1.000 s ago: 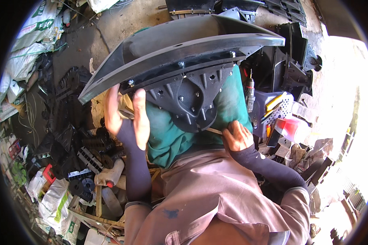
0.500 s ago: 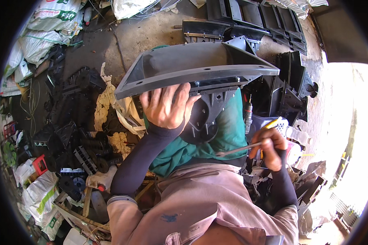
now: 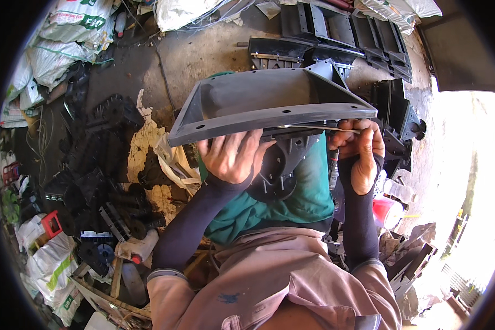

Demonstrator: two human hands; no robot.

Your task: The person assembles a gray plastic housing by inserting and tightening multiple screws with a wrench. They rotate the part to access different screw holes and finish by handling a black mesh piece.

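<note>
White sacks (image 3: 60,58) bulge at the upper left of the frame, and what they hold cannot be told. Another white sack (image 3: 55,269), marked with a green stripe, slumps at the lower left. Near it, a pale jug (image 3: 140,246) with a red cap lies on its side beside a wooden crate (image 3: 107,301), in which a greyish bottle (image 3: 133,283) shows. At the right of the frame, a clear bottle (image 3: 400,191) lies just above a red and white tub (image 3: 386,213); its contents are too glared to make out.

The dark grey trough (image 3: 258,96) sits in the upper middle of the frame, above the green trousers (image 3: 308,192). It is wide and open, with slanted ends, a dull, dusty inside and a gently curved front rim dotted with holes. A black bracket (image 3: 280,165) with small bolts shows below it.

The left hand (image 3: 234,157) has its fingers slightly spread under the rim, tips hidden, so its grip cannot be told. The right hand (image 3: 360,146) pinches a thin metal rod (image 3: 313,127) that runs along just beneath the rim.
</note>
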